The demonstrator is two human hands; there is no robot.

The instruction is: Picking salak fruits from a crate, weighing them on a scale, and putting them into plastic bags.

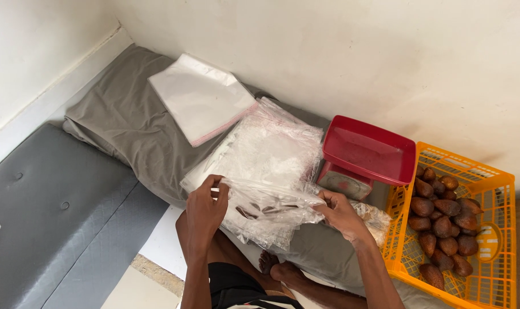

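Clear plastic bag [271,209] is pinched by left hand [205,209] and right hand [340,214] fingers; thin film could tear; scale [360,163] at two o'clock.

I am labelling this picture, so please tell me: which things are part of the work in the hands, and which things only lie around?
In hand:
left hand
right hand
clear plastic bag, held by both hands
pile of clear bags under it

Lying about:
white bag stack
red scale
orange crate of brown scaly fruit
grey cushion

White plastered walls [340,51] meet in a corner — a grey padded mat [54,212] lies below, on pale floor [157,246].
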